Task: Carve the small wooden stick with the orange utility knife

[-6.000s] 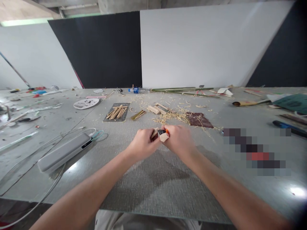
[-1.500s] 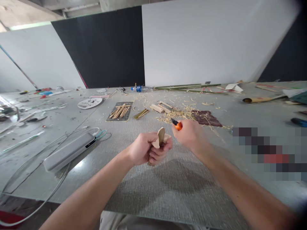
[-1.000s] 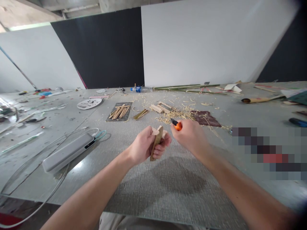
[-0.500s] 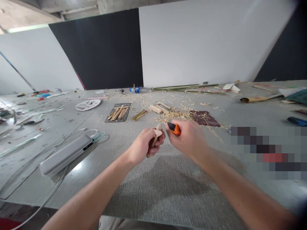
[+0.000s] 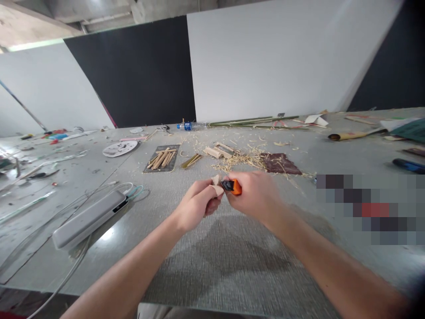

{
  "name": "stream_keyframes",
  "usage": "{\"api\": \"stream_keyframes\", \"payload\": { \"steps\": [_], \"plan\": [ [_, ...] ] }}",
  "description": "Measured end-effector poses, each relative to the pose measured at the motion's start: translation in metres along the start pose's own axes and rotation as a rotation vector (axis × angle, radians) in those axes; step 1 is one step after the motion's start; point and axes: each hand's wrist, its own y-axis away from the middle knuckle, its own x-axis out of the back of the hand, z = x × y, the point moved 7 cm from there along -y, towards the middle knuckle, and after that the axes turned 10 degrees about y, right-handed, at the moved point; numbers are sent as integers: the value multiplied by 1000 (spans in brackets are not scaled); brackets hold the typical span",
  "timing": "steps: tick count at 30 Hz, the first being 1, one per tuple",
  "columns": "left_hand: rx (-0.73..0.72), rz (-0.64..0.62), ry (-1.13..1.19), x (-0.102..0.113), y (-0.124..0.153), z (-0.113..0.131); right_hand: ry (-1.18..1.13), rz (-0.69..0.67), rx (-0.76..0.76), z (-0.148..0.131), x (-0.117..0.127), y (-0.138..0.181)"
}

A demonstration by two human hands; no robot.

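Note:
My left hand (image 5: 197, 201) is closed around a short wooden stick (image 5: 215, 180), mostly hidden by the fingers. A pale covering (image 5: 217, 190) shows at the thumb tip; I cannot tell if it is tape or cloth. In my right hand (image 5: 254, 192) is an orange and black utility knife (image 5: 234, 186), gripped with the fingers wrapped round it. Its black front end meets the stick beside the left thumb, and the blade itself is not clear. Both hands are held above the grey table, close together.
Beyond the hands lie curled shavings (image 5: 245, 160), pale wood pieces (image 5: 219, 151), and a dark mat (image 5: 148, 168) bearing several sticks. A brown sheet (image 5: 283, 164) is to their right. At left sits a grey power bank (image 5: 89, 219) with cables. A plastic bottle (image 5: 187, 126) lies farther back.
My right hand has come left and slightly down, bringing the knife onto the stick. The left hand has turned a little, and less of the stick shows. The view has shifted slightly.

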Motion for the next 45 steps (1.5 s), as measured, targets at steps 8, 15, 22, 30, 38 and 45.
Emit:
{"api": "stream_keyframes", "payload": {
  "steps": [8,15,22,30,38,45],
  "plan": [
    [-85,-5,-208,3,1,2,23,-64,22,-3,-1,-2],
    [-228,106,-534,6,3,8,5,-115,36,-7,1,-2],
    [-253,168,-619,5,4,10,33,-173,-34,-6,1,-1],
    [-162,172,-412,5,1,1,60,-166,-144,-1,-1,0],
    [-85,126,-324,5,-2,-2,53,-128,-88,-4,-1,-2],
    [-95,130,-375,7,-2,-5,50,-137,-48,-7,-3,-2]
  ]
}}
